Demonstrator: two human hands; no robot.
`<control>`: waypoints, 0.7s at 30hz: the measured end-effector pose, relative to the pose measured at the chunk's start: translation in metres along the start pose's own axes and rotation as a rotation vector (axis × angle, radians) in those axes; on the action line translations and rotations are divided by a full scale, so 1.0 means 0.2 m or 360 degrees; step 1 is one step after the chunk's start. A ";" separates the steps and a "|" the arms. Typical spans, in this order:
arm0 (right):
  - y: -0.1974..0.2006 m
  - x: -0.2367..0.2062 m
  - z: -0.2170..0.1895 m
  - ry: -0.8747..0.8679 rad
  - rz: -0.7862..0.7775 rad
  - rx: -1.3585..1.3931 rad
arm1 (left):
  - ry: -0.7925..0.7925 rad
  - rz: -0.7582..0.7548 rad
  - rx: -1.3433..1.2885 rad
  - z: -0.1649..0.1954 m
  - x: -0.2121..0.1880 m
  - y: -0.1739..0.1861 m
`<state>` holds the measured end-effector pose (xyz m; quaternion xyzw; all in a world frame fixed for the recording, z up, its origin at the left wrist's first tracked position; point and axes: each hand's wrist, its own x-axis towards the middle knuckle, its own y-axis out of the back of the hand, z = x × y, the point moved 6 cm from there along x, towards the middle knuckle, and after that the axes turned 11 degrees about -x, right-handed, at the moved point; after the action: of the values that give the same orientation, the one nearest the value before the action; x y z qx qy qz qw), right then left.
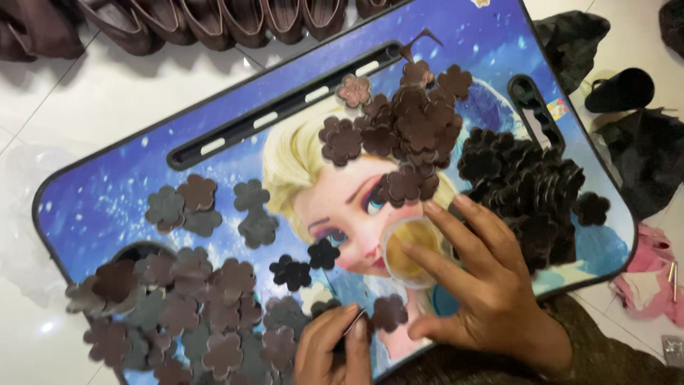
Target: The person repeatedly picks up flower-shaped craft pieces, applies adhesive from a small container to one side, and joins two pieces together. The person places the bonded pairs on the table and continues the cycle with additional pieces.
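Lap bench (pixel 100 207), picture-printed. Right hand (pixel 491 285) spread over small glue cup (pixel 412 251), fingers steadying its rim. Left hand (pixel 335 349) pinches thin tool beside one brown flower cutout (pixel 390 312). Loose cutouts (pixel 214 314) spread left; dark pile (pixel 527 192) right, seemingly unworked.

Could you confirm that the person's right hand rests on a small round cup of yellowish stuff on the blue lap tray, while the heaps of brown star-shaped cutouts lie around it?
Not quite: the head view shows the brown cutouts are flower-shaped with rounded petals, not stars. The rest holds: the right hand rests on the small round cup of yellowish stuff on the blue lap tray.
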<state>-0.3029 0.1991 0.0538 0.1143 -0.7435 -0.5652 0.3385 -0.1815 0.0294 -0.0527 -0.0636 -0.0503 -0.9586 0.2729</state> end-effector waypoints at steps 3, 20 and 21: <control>0.01 0.02 0.05 -0.0050 0.0005 0.0031 | -0.0082 0.0016 -0.0010 -0.12 0.00 -0.01; 0.03 -0.07 0.00 -0.0087 0.0021 0.0322 | 0.0037 0.0326 -0.0433 -0.25 -0.22 0.09; 0.02 -0.06 0.01 -0.0089 0.0017 0.0320 | -0.0081 0.0224 -0.0352 -0.27 -0.19 0.10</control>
<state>-0.2952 0.2085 0.0528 0.1280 -0.8062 -0.4890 0.3074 -0.1438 0.0253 -0.1107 -0.1210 0.0535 -0.9349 0.3294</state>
